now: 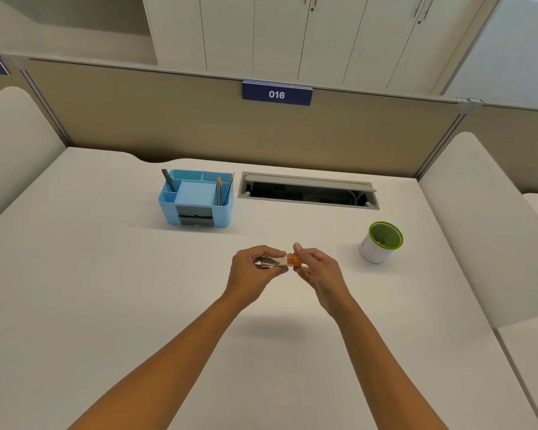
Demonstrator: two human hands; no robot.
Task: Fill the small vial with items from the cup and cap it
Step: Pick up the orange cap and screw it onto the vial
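Observation:
A small clear vial (277,261) is held sideways above the middle of the desk, with dark contents at its left end. My left hand (251,271) grips the vial's body. An orange cap (295,261) sits at the vial's right end, and my right hand (319,271) pinches it between thumb and fingers. Whether the cap is fully seated on the vial is hard to tell. To the right stands a white cup with a green rim (381,242), upright, with a few small items visible at its bottom.
A blue desk organiser (196,198) with pencils stands at the back centre-left. Behind the hands lies an open cable tray (308,190) set in the desk. Padded dividers rise at the left and right sides. A partition with a "016" sign closes the back.

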